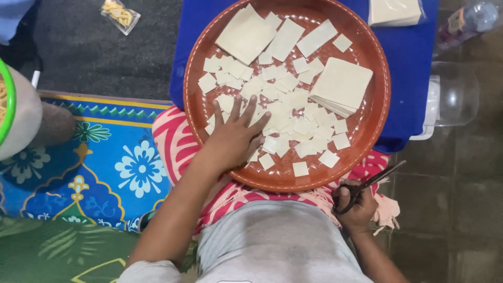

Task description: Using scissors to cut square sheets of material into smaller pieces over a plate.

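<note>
Left hand (237, 133) flat, fingers spread on the cut squares (285, 118) in the brown tray (195, 68), likely spreading them. Right hand (356, 207) clamps scissors (369, 184) off-tray by the lap, blades clear.

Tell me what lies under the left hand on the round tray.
The left hand rests flat on small pale dough squares in the brown tray. Those directly beneath the palm are hidden.
</note>
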